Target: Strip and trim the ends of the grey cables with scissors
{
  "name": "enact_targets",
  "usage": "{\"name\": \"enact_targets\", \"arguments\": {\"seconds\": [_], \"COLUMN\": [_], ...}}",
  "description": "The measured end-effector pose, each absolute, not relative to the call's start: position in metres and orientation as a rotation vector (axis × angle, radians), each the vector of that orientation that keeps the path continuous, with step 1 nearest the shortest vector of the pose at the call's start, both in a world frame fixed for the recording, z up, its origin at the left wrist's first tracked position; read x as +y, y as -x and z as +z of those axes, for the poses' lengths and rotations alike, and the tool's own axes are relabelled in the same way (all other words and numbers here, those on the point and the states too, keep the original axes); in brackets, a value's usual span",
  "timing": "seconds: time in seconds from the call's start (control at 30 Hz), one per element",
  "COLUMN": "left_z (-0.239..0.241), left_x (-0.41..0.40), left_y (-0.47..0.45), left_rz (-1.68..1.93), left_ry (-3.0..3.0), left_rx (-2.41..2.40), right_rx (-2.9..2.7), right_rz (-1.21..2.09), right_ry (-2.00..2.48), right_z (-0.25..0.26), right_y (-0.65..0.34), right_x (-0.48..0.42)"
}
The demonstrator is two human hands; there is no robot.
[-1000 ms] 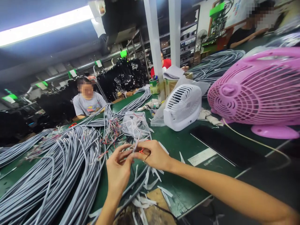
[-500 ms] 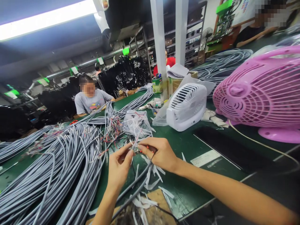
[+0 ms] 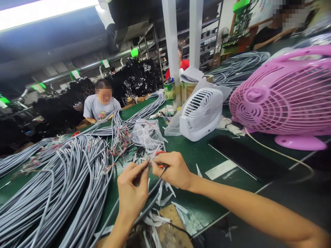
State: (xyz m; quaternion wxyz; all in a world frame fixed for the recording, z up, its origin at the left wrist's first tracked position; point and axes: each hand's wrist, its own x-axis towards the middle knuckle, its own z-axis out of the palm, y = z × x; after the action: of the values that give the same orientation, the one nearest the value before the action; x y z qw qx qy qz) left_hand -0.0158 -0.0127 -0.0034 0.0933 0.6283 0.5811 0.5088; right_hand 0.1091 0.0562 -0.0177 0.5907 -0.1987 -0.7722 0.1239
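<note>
My left hand (image 3: 133, 187) is closed, thumb and forefinger pinching at the end of a grey cable (image 3: 153, 198). My right hand (image 3: 174, 171) is closed too, its fingertips touching the left ones around that same end; the thin wires there are mostly hidden. From the hands the cable runs down toward the table's front edge. Orange-red loops (image 3: 160, 152), perhaps a tool's handles, show behind and below my right fingers; whether they are held is unclear. White strips (image 3: 164, 194) lie under the hands. A clear plastic bag (image 3: 147, 134) of white scraps sits just beyond.
Bundled grey cables (image 3: 64, 179) with stripped ends cover the left of the green table (image 3: 192, 206). A white fan (image 3: 201, 115), a pink fan (image 3: 281, 93) and a flat black panel (image 3: 245, 156) are to the right. A person (image 3: 100, 103) sits across the table.
Both hands stay together at the cable end, with the fingertips now closer. More of the orange-red loops shows by the right hand. The whole view has shifted slightly.
</note>
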Motion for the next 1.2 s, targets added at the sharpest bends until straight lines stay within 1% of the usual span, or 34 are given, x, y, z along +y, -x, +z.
{"name": "enact_targets", "arguments": {"seconds": [0.23, 0.33, 0.43, 0.57, 0.73, 0.83, 1.0, 1.13, 1.2], "left_z": [-0.0023, -0.0026, -0.0028, -0.0021, -0.0008, 0.0001, 0.0007, -0.0012, -0.0026], "left_x": [-0.0050, -0.0046, -0.0061, -0.0075, -0.0081, -0.0089, -0.0081, -0.0047, -0.0030], "left_y": [0.0220, 0.0240, 0.0242, 0.0222, 0.0186, 0.0193, 0.0225, 0.0225, 0.0220], "left_rz": [1.507, 1.521, 1.553, 1.593, 1.589, 1.562, 1.491, 1.485, 1.529], "left_ry": [-1.491, -1.478, -1.481, -1.530, -1.637, -1.666, -1.577, -1.451, -1.389], "left_rx": [1.668, 1.698, 1.717, 1.735, 1.793, 1.791, 1.634, 1.583, 1.572], "right_rx": [-1.745, -1.810, -1.908, -1.955, -1.968, -1.971, -1.975, -1.938, -1.877], "right_rz": [0.291, 0.212, 0.029, -0.168, -0.190, 0.007, 0.559, 0.866, 0.985], "right_ry": [0.417, 0.601, 0.738, 0.661, 0.597, 0.572, 0.521, 0.368, 0.363], "right_z": [-0.0148, -0.0128, -0.0119, -0.0135, -0.0143, -0.0148, -0.0167, -0.0152, -0.0143], "right_y": [-0.1173, -0.1189, -0.1184, -0.1162, -0.1165, -0.1173, -0.1139, -0.1116, -0.1115], "right_x": [0.0570, 0.0597, 0.0611, 0.0601, 0.0601, 0.0627, 0.0637, 0.0591, 0.0580]}}
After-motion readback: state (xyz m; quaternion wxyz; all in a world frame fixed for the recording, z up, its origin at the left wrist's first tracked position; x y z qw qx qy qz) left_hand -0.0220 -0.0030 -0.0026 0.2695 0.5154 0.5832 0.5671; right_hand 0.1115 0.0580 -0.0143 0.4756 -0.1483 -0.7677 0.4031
